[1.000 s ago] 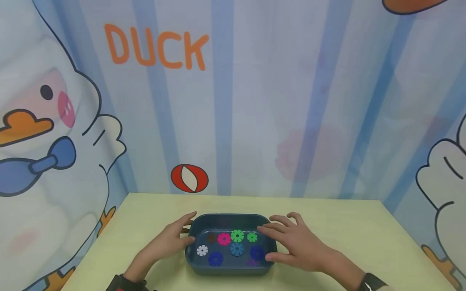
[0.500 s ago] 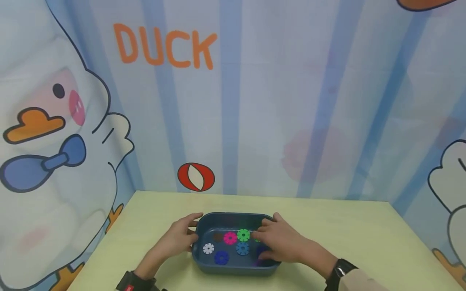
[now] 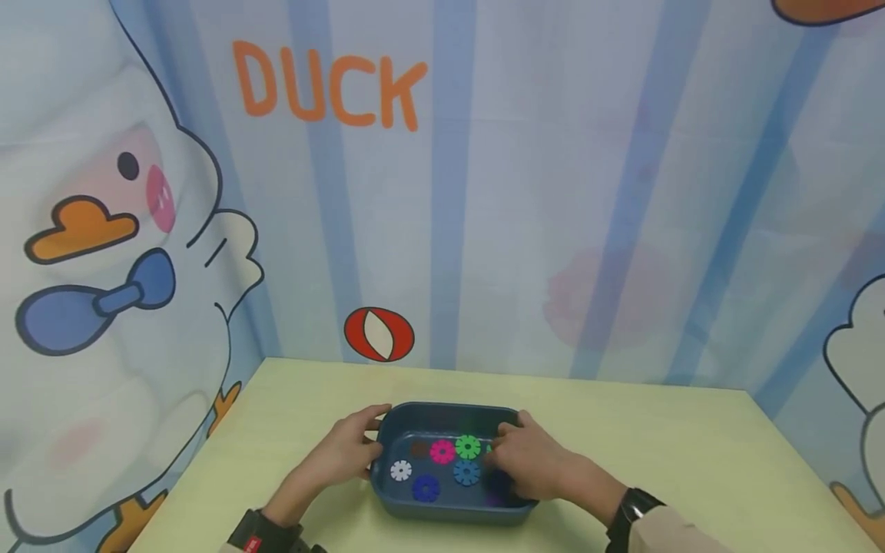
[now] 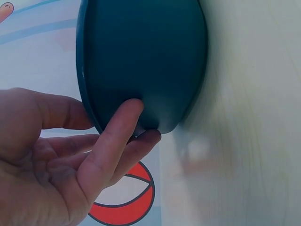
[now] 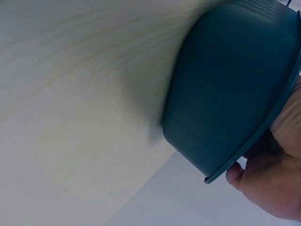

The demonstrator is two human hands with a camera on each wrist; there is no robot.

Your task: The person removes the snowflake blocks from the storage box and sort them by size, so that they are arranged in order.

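Note:
A dark teal plastic basin stands on the table with several slotted snowflake building discs inside. In the head view these include a white disc, a pink disc, a green disc, a light-blue disc and a dark-blue disc. My left hand holds the basin's left end, fingers against its outer wall in the left wrist view. My right hand reaches over the right rim with bent fingers, partly covering a small green disc. Cannot tell whether it pinches that disc.
A brown disc lies near the basin's back left, hard to see against the dark bottom. The pale yellow table ends at a curtain printed with ducks and stripes.
My right hand has moved from the right rim down into the basin, covering the discs at that end. My left hand stays at the left end. The head view has shifted slightly.

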